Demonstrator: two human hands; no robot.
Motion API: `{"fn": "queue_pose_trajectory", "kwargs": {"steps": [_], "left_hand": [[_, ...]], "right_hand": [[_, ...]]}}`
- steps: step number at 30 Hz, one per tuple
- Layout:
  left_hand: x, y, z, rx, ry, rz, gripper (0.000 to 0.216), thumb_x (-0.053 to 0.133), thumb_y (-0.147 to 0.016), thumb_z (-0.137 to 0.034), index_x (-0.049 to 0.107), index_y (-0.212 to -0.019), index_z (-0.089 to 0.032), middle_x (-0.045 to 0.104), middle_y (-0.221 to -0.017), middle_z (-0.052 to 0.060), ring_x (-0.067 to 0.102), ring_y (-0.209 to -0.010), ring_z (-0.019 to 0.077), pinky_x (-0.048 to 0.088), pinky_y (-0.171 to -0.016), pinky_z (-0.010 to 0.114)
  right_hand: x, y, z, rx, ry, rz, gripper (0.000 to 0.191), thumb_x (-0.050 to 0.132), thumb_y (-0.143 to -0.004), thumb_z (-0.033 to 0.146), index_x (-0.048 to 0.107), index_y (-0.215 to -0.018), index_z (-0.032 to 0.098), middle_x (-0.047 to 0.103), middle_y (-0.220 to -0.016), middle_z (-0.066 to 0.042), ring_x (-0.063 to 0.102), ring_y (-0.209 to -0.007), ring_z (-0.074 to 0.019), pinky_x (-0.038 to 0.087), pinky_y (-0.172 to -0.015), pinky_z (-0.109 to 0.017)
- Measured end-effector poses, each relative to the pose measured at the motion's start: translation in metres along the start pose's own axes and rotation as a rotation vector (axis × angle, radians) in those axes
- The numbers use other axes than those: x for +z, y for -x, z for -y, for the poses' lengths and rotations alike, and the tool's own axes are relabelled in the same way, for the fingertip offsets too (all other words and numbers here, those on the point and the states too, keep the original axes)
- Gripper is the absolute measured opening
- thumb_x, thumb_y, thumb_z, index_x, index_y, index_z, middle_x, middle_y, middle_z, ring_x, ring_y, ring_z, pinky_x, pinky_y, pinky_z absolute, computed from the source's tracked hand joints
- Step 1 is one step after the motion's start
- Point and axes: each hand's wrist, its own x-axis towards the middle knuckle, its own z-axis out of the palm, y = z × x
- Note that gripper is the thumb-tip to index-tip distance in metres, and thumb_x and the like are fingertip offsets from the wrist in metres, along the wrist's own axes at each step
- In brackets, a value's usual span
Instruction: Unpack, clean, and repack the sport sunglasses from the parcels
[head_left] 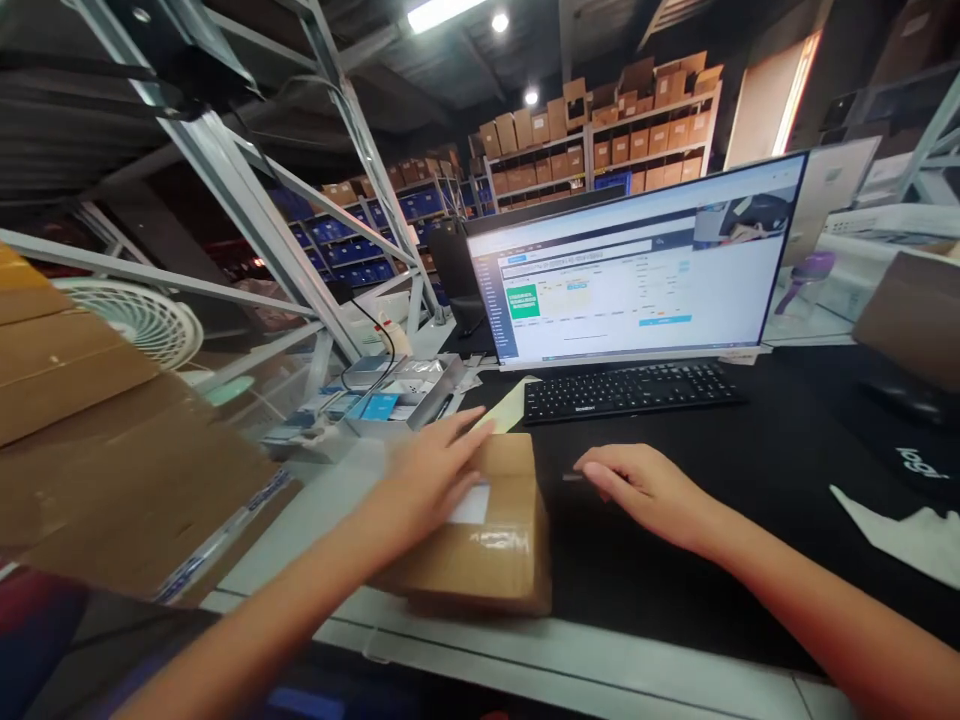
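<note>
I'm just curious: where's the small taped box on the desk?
In the head view, the taped box sits at lower centre, under the left hand, near the desk's edge.

The left hand [433, 470] seems to rest on a taped carton [491, 555]; the right hand [641, 485] hovers near the keyboard [630, 391].

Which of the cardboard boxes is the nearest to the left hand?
The taped box with the white label, close by the left hand. The large carton is farther left; the shelf boxes are far behind the monitor.
</note>
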Motion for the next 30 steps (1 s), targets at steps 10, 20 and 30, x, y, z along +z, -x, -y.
{"fn": "queue_pose_trajectory", "kwargs": {"steps": [10,20,30], "left_hand": [[0.028,0.068,-0.007,-0.225,0.056,-0.074,0.028,0.041,-0.098,-0.041,0.059,-0.098,-0.019,0.064,-0.095,0.009,0.057,-0.089,0.0269,0.046,-0.079,0.04],[0.029,0.059,-0.005,-0.25,0.175,-0.147,0.035,0.033,-0.102,-0.033,0.048,-0.073,-0.022,0.049,-0.067,0.002,0.047,-0.066,0.0198,0.033,-0.061,0.032],[0.061,0.126,0.014,-0.249,-0.123,-0.508,0.072,0.017,-0.089,-0.08,0.057,-0.067,-0.024,0.057,-0.063,0.009,0.06,-0.069,0.0278,0.043,-0.063,0.042]], "right_hand": [[-0.003,-0.005,-0.008,-0.304,0.414,0.203,0.052,0.054,-0.09,0.069,0.078,-0.091,0.023,0.068,-0.071,-0.003,0.06,-0.065,-0.0166,0.029,-0.059,-0.03],[-0.003,-0.018,-0.026,-0.139,0.626,0.009,0.059,0.053,-0.088,0.073,0.074,-0.077,0.019,0.065,-0.071,-0.006,0.058,-0.069,-0.0181,0.019,-0.058,-0.031],[0.037,-0.011,-0.013,0.218,0.007,-0.099,0.03,0.065,-0.086,0.047,0.071,-0.104,0.024,0.071,-0.084,0.0,0.064,-0.075,-0.0186,0.04,-0.065,-0.029]]}}
